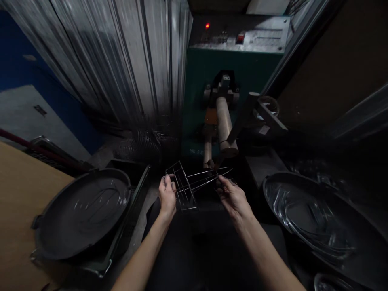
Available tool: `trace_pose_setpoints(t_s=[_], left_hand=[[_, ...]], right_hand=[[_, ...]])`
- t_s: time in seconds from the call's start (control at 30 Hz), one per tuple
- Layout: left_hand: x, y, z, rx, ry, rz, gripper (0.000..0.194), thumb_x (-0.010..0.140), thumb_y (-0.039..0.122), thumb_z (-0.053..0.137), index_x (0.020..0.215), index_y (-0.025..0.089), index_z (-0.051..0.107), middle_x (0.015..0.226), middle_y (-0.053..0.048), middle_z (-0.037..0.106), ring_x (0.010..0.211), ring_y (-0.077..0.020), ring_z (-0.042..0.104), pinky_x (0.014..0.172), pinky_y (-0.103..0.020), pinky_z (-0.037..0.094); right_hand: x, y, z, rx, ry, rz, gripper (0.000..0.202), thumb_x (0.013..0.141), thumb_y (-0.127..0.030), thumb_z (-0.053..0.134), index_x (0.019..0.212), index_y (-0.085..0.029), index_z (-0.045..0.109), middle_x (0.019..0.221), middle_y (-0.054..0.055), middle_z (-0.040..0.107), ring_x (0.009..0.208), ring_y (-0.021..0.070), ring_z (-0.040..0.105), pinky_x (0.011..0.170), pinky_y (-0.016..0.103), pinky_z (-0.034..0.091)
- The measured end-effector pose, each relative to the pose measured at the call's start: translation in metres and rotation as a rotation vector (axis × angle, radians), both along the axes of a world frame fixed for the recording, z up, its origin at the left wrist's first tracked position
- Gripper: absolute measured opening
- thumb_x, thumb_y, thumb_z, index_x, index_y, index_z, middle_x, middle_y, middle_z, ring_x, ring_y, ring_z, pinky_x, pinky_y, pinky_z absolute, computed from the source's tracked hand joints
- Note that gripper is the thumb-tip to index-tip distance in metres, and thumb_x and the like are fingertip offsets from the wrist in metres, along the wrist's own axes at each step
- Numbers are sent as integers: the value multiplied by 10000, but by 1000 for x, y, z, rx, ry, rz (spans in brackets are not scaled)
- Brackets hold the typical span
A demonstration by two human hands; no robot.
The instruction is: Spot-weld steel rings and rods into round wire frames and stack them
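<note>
Between my two hands a thin wire rack (188, 186) is held up, made of a small grid at the left and a long narrow loop running right. My left hand (167, 195) is closed on the grid's left side. At the loop's right part, my right hand (233, 197) pinches the wire between thumb and fingers. Just beyond the loop stand the electrode tips (212, 163) of a green spot-welding machine (197, 81); whether the wire touches them I cannot tell. The machine's thick upper arm (224, 121) reaches toward me above the rack.
A round dark tray (60, 234) with a few wire pieces stands at the left on a crate (127, 226). Another dark tray (273, 178) at the right holds many bent wires (312, 222). Corrugated metal sheeting (121, 52) rises behind. A red lamp (207, 26) glows on the machine's panel.
</note>
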State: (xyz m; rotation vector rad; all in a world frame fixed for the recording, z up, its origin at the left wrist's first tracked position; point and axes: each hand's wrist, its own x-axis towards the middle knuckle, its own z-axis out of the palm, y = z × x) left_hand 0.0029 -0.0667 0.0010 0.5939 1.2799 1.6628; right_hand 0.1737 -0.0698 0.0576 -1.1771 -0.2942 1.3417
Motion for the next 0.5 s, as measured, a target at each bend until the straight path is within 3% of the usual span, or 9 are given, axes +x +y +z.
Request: trace_pose_setpoints(t_s=[0.27, 0.5], left_hand=[[-4, -1, 13, -27, -25, -21, 361, 790, 508, 564, 841, 150, 561, 442, 106, 278, 369, -28, 241, 382, -139, 185], [-1, 7, 17, -73, -94, -21, 367, 776, 499, 577, 830, 137, 547, 416, 124, 261, 343, -22, 211, 372, -144, 169]], right_hand=[[-5, 2, 12, -56, 92, -16, 199, 529, -95, 817, 642, -129, 656, 621, -6, 627, 546, 60, 561, 411, 105, 397], [10, -17, 2, -62, 27, -12, 224, 590, -231, 825, 726, -136, 675, 676, 8, 644, 572, 72, 574, 441, 127, 425]])
